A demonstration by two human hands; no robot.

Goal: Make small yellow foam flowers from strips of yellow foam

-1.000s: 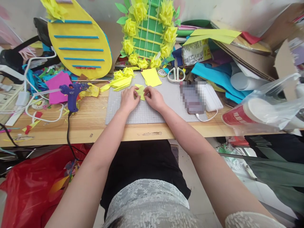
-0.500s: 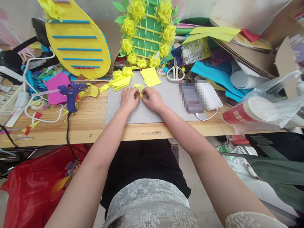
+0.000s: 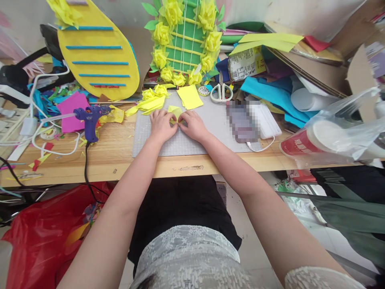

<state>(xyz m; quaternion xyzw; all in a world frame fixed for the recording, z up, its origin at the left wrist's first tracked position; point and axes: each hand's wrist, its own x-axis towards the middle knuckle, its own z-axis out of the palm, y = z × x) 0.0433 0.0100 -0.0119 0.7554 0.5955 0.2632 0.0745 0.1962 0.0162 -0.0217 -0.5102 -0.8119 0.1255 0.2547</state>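
My left hand and my right hand meet over the grey cutting mat, fingertips close together. Between them they pinch a small piece of yellow paper; its far part shows beyond my fingers and the rest is hidden under them. Just past it lies a stack of yellow paper squares. Folded yellow paper strips and crumpled yellow paper flowers rest beyond my left hand.
A purple glue gun with its cord is at the left. White-handled scissors, a blurred phone and a white power bank lie to the right. A bagged red cup leans farther right. A green flower-trimmed board stands behind.
My fingertips have drawn slightly closer together on the yellow paper. The view has shifted a little; everything else stays in place.
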